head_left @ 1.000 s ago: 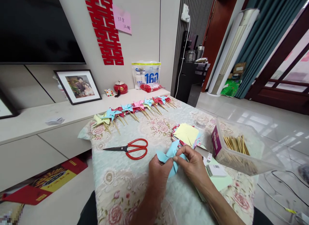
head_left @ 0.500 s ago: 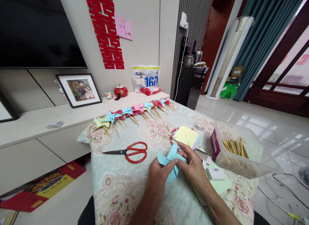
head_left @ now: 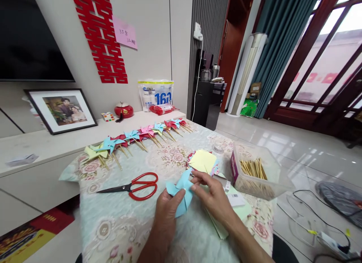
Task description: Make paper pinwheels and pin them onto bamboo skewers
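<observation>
My left hand (head_left: 169, 205) is closed on a light blue paper pinwheel (head_left: 183, 205), its thumb pressing near the folded middle. A small pale dot shows at that middle. From the right, my right hand (head_left: 210, 191) has its thumb and fingertips at the pinwheel's right blade; whether a small thing is also between them I cannot tell. Scissors (head_left: 143, 186) with red handles lie on the table to the left. Just beyond my right hand is a stack of square papers (head_left: 203, 161), yellow on top.
Finished pinwheels on sticks (head_left: 132, 136) line the table's far edge. A clear plastic box (head_left: 266, 189) of wooden sticks (head_left: 254, 170) stands at the right. Small white boxes (head_left: 236, 199) and green paper (head_left: 244, 210) lie beside it. A round clear container (head_left: 218, 149) sits behind.
The view has turned right, so things appear further left. My right thumb has come off the pinwheel's middle to its right blade. My left hand keeps its hold.
</observation>
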Tool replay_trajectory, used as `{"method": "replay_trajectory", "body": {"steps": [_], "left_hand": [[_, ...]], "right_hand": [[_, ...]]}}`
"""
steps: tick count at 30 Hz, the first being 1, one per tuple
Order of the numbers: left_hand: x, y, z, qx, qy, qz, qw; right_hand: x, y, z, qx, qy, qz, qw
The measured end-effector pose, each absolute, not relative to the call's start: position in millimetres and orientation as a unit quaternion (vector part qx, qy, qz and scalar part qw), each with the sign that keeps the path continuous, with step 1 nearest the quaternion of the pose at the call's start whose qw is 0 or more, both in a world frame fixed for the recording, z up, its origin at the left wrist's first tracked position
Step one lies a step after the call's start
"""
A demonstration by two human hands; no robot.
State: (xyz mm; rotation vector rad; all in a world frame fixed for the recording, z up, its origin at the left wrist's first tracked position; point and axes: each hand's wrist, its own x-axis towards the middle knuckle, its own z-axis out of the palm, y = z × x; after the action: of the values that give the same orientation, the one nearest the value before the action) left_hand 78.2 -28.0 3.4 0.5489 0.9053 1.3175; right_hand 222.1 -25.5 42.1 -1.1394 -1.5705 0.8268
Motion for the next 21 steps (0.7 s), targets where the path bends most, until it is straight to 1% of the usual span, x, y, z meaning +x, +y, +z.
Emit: {"method": "replay_trajectory", "body": {"steps": [3,6,8,9,11,12,14,16,18,21], "left_hand": [[76,-27,2,0.232,0.427,0.586,0.649],[74,-27,3,0.235,0.436,0.572,0.654],[74,-27,2,0.239,0.43,0.573,0.656],[74,-26,2,0.243,0.425,0.576,0.655],[75,-26,0,0.25,0.415,0.589,0.647],[76,-25,0,0.25,0.409,0.598,0.643],[76,-26,-1,0.255,0.396,0.599,0.648],[76,-26,0,0.256,0.39,0.6,0.65],[76,-27,2,0.258,0.389,0.599,0.65],[77,-28,3,0.253,0.398,0.601,0.645]], "right_hand": [[246,-30,68,-0.49,-0.679,0.247,0.488],[289,-22,94,-0.535,-0.671,0.158,0.488],[325,-8,109,-0.587,-0.659,0.084,0.462],[343,1,113,-0.628,-0.656,0.053,0.416],[376,22,118,-0.699,-0.669,0.017,0.25],[390,32,117,-0.72,-0.675,0.019,0.16],[408,48,109,-0.728,-0.675,0.037,0.113],[417,59,96,-0.736,-0.667,0.055,0.099],[420,66,83,-0.747,-0.653,0.059,0.11],[422,74,68,-0.775,-0.608,0.018,0.173]]}}
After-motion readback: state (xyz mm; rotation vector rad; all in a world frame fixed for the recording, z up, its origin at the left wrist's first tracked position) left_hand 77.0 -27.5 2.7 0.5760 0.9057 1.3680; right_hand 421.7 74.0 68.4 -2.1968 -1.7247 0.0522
